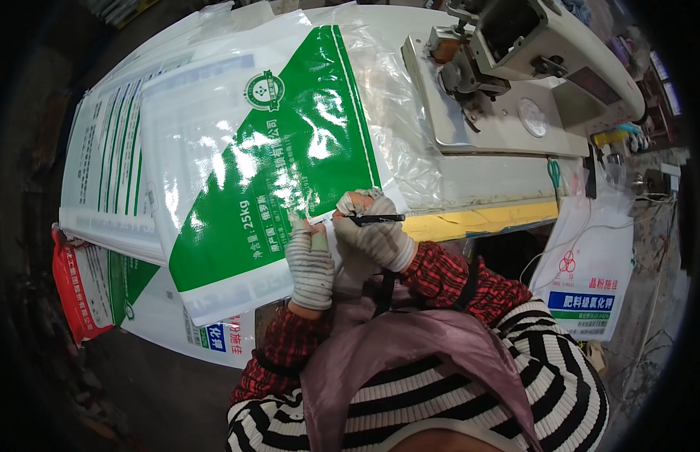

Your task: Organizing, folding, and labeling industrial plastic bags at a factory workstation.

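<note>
A large glossy green and white woven sack (320, 128) lies flat in front of me, with a stitched seam along its right edge. My left hand (311, 264), in a striped grey-white glove with bare fingertips, is closed on the sack's near edge. Just to its right, my right hand (376, 232), in a similar worn glove, is closed round a slim black pen (378, 219). The pen points to the right and lies across the fingers, close to the sack's near right corner. Part of the right hand's grip is hidden.
More white printed sacks (101, 169) are stacked under and left of the green one. A sewing machine (515, 75) stands at the back right, with green-handled scissors (554, 173) near it. Clear plastic film (399, 113) lies between. A white sack (587, 264) hangs at the right.
</note>
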`<state>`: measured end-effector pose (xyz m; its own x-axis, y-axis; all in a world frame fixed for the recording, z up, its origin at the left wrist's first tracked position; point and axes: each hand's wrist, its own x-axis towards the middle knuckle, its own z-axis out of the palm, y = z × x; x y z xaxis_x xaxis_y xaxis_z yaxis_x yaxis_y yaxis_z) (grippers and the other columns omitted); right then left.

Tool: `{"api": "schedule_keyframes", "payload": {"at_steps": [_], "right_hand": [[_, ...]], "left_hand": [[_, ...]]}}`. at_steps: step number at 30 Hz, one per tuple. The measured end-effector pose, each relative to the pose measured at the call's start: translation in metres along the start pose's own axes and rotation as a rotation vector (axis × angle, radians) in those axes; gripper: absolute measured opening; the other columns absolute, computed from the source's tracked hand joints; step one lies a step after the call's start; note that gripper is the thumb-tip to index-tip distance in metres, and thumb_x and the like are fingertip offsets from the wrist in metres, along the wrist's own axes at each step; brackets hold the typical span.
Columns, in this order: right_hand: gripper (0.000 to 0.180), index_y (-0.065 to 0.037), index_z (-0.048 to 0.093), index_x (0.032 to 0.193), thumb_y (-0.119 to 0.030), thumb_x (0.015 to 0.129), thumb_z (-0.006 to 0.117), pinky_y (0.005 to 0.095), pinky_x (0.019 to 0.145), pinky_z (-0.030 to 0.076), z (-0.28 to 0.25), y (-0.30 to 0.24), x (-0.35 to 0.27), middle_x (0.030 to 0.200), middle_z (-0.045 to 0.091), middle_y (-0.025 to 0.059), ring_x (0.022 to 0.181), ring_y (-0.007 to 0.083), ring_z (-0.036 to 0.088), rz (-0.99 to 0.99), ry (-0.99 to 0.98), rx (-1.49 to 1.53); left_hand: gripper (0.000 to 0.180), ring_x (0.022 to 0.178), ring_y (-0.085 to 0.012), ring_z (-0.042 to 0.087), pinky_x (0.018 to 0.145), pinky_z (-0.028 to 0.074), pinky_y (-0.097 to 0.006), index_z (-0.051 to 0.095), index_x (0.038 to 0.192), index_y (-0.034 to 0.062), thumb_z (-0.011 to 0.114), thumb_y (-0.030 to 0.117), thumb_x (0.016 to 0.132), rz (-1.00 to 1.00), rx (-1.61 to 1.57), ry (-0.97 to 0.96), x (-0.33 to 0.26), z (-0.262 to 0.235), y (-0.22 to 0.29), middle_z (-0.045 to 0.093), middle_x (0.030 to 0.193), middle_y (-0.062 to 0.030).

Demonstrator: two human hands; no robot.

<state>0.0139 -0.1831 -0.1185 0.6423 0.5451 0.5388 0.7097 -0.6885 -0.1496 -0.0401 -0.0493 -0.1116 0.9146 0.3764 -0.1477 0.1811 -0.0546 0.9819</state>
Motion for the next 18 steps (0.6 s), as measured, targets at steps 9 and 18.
{"api": "schedule_keyframes", "payload": {"at_steps": [9,18], "right_hand": [[0.014,-0.004,0.057,0.083,-0.016,0.078,0.064,0.0266,0.055,0.045,-0.053,0.036,0.009,0.077,0.06,0.0041,0.066,0.0114,0.056,0.545,-0.108,0.982],[0.031,-0.01,0.053,0.078,-0.038,0.083,0.066,0.0217,0.041,0.033,-0.186,0.194,-0.093,0.062,0.05,0.0003,0.045,0.0084,0.041,1.399,0.631,1.348]], "left_hand": [[0.029,0.082,-0.0163,0.052,0.075,0.044,-0.028,0.045,0.115,-0.0106,0.044,0.004,0.09,0.099,0.126,0.018,-0.01,0.012,0.003,0.055,0.093,-0.0096],[0.042,0.105,-0.0329,0.051,0.093,0.042,-0.039,0.049,0.115,-0.0023,0.063,0.025,0.086,1.169,0.897,-0.064,-0.023,-0.05,0.028,0.053,0.113,-0.0196]]}}
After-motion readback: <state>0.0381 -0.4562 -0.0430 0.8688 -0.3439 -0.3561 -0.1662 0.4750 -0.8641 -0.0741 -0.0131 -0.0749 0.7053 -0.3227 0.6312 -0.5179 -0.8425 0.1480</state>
